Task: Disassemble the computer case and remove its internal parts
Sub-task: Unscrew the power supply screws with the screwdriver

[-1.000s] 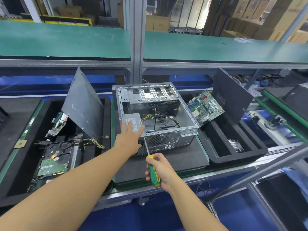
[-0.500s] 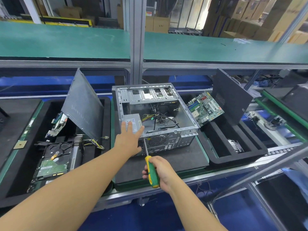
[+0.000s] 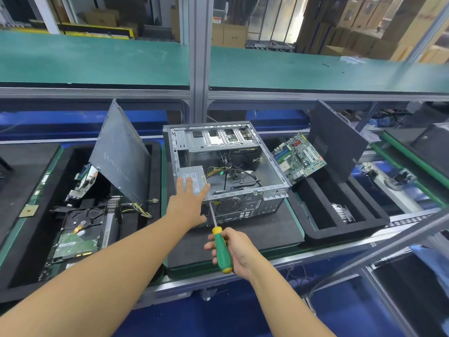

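matting in dark grey (image 3: 267,232) covers the middle of the worktop. a long black foam tray (image 3: 156,171) lies at its left edge and a slotted black foam tray (image 3: 352,231) at its right edge. the open grey metal computer case (image 3: 245,206) lies on the matting toward the far edge, open side up, its perforated rear panel facing the near edge. a flat grey metal side panel (image 3: 119,152) leans in the left tray. a darker side panel (image 3: 335,147) stands at the right tray's far edge, with a green motherboard (image 3: 298,156) propped tilted between it and the case. a hard drive, green circuit board up (image 3: 73,246), lies flat toward the left tray's near edge. a silver boxy power supply (image 3: 194,175) sits in the case's near left corner. the left hand (image 3: 188,205) rests on it, fingers straight and spread. the right hand (image 3: 238,251) curls its fingers round the green-and-yellow-handled screwdriver (image 3: 221,249), whose tip sits at the rear panel's upper rim.
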Demonstrator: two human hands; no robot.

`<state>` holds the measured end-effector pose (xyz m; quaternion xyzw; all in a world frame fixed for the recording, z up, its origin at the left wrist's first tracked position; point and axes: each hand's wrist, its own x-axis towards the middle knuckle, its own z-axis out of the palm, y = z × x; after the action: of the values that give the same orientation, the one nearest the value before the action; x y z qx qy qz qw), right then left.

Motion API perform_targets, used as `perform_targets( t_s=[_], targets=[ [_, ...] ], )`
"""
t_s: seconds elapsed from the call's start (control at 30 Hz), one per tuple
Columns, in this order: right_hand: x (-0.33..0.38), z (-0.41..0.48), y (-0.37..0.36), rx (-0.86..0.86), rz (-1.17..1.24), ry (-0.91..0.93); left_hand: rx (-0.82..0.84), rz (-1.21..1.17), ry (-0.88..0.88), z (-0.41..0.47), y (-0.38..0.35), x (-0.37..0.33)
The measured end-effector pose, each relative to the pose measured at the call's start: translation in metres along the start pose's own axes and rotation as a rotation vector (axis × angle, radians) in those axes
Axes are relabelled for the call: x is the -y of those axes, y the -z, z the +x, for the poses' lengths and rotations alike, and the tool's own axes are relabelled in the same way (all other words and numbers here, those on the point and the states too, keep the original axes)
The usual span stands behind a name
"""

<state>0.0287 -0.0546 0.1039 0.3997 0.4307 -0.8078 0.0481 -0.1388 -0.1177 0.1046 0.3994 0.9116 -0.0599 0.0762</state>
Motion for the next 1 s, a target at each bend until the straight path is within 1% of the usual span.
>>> perform_targets(
  t_s=[0.13,0.33,0.53,0.63,0.73,0.8,0.9,1.0],
  targets=[
    [-0.0007,-0.0002,0.0017,-0.004,-0.01,0.012,-0.003,0.0,-0.002,-0.0013,0.0011,-0.0002],
    [-0.0052,0.0004,0.0061,-0.037,-0.038,0.081,-0.005,0.004,0.003,-0.0018,0.0007,-0.0011],
    [-0.0048,-0.0016,0.0024,-0.033,-0.057,0.074,-0.016,0.013,0.003,-0.0019,-0.0033,-0.0014],
    [0.0,-0.0038,-0.0002,0.004,-0.009,0.004,-0.016,0.009,0.0,-0.0025,-0.003,-0.001],
    [0.0004,-0.0054,-0.001,0.03,-0.029,-0.034,-0.014,0.004,-0.001,-0.003,-0.0026,-0.0014],
    [-0.0018,-0.0056,-0.0016,0.029,-0.045,-0.033,-0.015,0.004,0.002,-0.0034,-0.0026,-0.002],
    [-0.0044,-0.0038,-0.0012,0.027,0.0,-0.034,-0.011,0.012,0.0,-0.0042,-0.0019,-0.0023],
    [-0.0064,-0.001,0.0038,-0.014,0.004,-0.006,-0.01,0.011,-0.001,-0.0051,-0.0022,-0.0026]
  ],
)
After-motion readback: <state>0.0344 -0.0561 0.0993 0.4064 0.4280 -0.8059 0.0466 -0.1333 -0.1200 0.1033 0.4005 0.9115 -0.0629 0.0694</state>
